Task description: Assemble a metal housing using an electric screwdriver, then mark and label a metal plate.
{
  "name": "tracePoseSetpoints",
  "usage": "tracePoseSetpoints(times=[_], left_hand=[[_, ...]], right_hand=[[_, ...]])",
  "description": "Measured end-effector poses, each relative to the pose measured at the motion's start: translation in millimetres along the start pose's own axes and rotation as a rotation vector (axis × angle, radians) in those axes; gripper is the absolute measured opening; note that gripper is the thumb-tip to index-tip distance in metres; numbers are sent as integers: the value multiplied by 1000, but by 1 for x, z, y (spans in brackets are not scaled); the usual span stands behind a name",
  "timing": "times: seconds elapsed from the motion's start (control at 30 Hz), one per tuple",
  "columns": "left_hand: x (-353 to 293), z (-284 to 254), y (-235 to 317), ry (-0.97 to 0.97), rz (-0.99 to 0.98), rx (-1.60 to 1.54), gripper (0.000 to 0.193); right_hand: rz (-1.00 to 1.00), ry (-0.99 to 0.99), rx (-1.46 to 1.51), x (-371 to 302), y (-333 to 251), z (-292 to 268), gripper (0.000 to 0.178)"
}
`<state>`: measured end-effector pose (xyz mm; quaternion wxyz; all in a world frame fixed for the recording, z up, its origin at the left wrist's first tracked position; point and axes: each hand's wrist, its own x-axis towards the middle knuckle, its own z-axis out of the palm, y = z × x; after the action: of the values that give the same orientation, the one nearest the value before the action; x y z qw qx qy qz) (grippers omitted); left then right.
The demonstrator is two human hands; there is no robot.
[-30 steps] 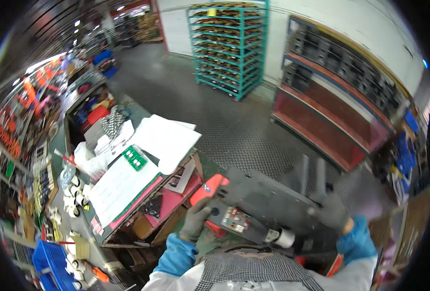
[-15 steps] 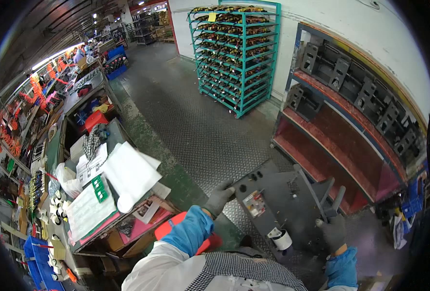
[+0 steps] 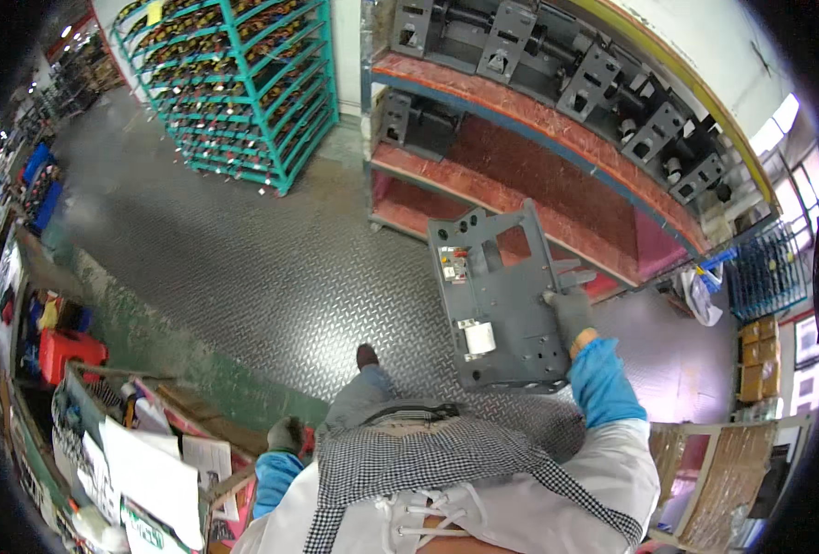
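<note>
One dark grey metal panel [image 3: 511, 309], pierced with round holes and one squarish opening, carrying one white cylinder [image 3: 478, 339] and one small component board [image 3: 454, 268], is before the red-shelved rack [image 3: 483, 88], my gloved right hand [image 3: 570, 315] curled round its right edge; my left hand [image 3: 286, 435] is low beside me, how far spread I cannot tell

Shelf [image 3: 538, 152], far right: grey fixtures [image 3: 589, 90] in a row on its upper deck, one more on the deck below, left end. Teal rack [image 3: 257, 102], far left: dark-and-yellow parts [image 3: 188, 65] across tiers. Bench [image 3: 229, 485], near left: loose papers [image 3: 151, 475]. Metal floor [image 3: 271, 277] carries shelf, rack.
</note>
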<state>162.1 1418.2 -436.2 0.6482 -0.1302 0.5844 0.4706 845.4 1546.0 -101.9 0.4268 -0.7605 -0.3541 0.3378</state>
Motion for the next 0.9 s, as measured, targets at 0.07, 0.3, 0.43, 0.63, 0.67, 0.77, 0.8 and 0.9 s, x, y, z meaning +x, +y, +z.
tracePoseSetpoints(times=[0.07,0.3,0.43,0.63,0.67,0.77,0.8,0.9], left_hand=[[38,31,43,-73,391,690,12],[-12,299,147,-135,380,466,18],[26,323,152,-199,337,438,30],[88,273,57,-59,507,566,31],[77,288,44,-3,465,524,30],[30,392,45,109,321,422,28],[14,419,54,155,222,393,27],[15,432,42,176,336,593,21]], right_hand=[[47,81,42,54,-1,14,30],[119,296,-24,247,23,24,32],[134,412,-89,373,32,49,37],[-159,408,-508,531,-2,65,35],[-160,407,-531,550,-4,64,35],[-193,404,-588,607,-20,74,35],[-207,385,-600,619,-22,87,35],[-269,311,-618,643,-35,137,36]])
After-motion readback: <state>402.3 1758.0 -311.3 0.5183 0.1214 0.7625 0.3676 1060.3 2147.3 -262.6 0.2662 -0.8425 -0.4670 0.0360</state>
